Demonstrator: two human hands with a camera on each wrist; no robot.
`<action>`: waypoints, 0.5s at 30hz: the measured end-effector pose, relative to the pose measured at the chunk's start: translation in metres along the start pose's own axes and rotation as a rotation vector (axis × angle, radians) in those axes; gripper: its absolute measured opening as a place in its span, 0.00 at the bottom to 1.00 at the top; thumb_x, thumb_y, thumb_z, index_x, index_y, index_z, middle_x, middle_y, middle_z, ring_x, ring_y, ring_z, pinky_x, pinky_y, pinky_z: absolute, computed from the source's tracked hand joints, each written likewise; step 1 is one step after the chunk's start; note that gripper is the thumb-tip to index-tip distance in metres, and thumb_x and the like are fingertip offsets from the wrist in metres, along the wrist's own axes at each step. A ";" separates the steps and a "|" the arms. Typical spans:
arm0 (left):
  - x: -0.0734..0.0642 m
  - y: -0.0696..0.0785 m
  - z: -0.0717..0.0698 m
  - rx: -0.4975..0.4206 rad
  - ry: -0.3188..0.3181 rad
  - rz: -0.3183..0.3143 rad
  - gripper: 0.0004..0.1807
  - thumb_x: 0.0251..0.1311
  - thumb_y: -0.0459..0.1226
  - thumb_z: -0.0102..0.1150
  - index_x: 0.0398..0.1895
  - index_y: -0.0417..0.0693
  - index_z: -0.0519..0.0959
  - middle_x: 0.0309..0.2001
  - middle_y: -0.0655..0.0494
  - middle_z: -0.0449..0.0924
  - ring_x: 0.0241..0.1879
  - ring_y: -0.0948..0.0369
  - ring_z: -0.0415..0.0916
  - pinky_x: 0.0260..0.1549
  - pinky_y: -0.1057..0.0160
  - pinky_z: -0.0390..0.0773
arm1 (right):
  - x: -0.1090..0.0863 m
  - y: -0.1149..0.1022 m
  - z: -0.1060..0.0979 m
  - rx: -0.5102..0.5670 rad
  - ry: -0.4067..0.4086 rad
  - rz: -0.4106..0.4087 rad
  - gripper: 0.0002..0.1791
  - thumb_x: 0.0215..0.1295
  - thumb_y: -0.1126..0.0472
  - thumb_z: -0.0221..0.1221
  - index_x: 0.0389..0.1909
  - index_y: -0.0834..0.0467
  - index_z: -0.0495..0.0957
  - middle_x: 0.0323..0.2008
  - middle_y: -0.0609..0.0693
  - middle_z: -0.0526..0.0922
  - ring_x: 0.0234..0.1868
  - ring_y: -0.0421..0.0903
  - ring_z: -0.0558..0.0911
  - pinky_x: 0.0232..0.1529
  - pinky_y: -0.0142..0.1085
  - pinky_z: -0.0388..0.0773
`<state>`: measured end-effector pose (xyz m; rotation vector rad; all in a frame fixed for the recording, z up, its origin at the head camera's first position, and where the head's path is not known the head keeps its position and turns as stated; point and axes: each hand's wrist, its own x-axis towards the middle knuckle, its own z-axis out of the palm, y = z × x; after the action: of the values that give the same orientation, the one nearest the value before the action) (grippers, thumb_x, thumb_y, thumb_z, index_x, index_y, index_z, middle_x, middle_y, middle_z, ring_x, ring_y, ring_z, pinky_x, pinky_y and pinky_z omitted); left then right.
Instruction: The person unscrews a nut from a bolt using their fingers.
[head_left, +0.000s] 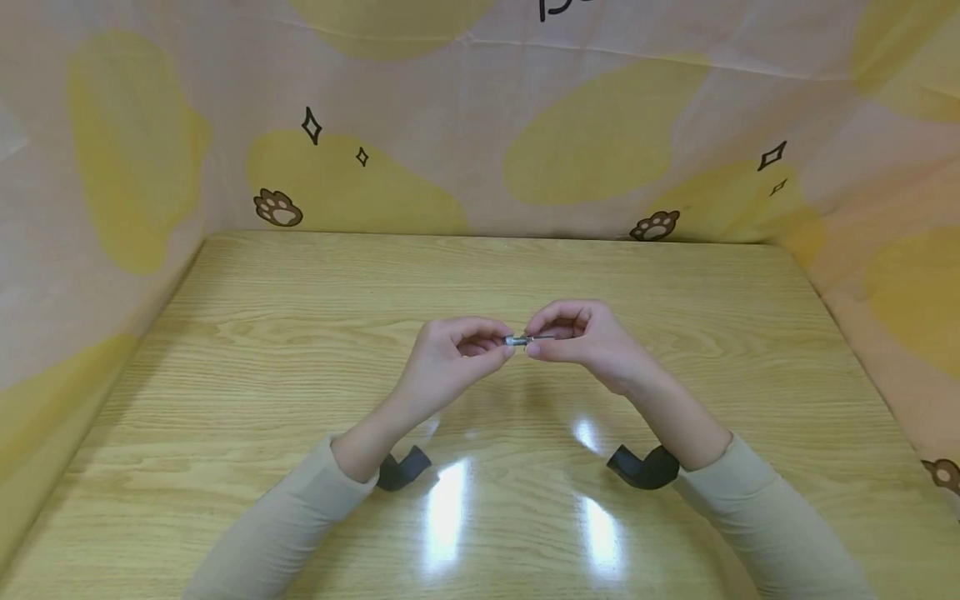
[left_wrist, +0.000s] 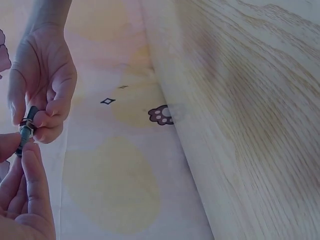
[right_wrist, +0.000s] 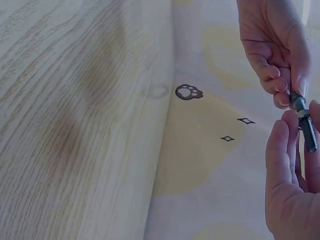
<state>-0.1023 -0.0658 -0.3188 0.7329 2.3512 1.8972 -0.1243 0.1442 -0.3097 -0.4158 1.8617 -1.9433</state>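
A small metal bolt (head_left: 519, 341) is held level above the table between the two hands. My left hand (head_left: 450, 354) pinches its left end between thumb and fingertips. From the other side, my right hand (head_left: 581, 337) has thumb and fingers at a nut (right_wrist: 303, 113) on the bolt. The threaded end (right_wrist: 311, 142) sticks out past the nut toward the right palm. In the left wrist view, part of the bolt's shaft (left_wrist: 24, 134) shows between both sets of fingertips. Fingers cover the bolt's far left end.
Below the hands lies a wood-grain tabletop (head_left: 300, 300) with bright light reflections near the front. A patterned cloth (head_left: 480, 125) hangs along its back and sides. Black curved pieces (head_left: 405, 468) show beside both wrists.
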 end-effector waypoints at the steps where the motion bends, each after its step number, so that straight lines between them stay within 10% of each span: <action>1: 0.000 0.000 0.000 0.003 0.000 0.004 0.07 0.55 0.29 0.62 0.37 0.34 0.81 0.34 0.49 0.82 0.31 0.61 0.79 0.33 0.64 0.82 | 0.000 0.000 0.000 0.003 -0.004 -0.004 0.11 0.54 0.75 0.60 0.33 0.57 0.80 0.32 0.50 0.83 0.35 0.42 0.82 0.41 0.34 0.81; 15: 0.001 -0.001 0.001 0.001 0.005 -0.009 0.07 0.55 0.29 0.62 0.37 0.34 0.81 0.34 0.49 0.83 0.31 0.61 0.79 0.33 0.65 0.82 | 0.000 -0.001 0.002 0.012 0.014 0.050 0.04 0.60 0.70 0.57 0.34 0.62 0.78 0.28 0.50 0.83 0.28 0.42 0.82 0.37 0.36 0.82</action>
<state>-0.1028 -0.0648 -0.3195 0.7167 2.3544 1.8973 -0.1238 0.1428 -0.3082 -0.3496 1.8510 -1.9283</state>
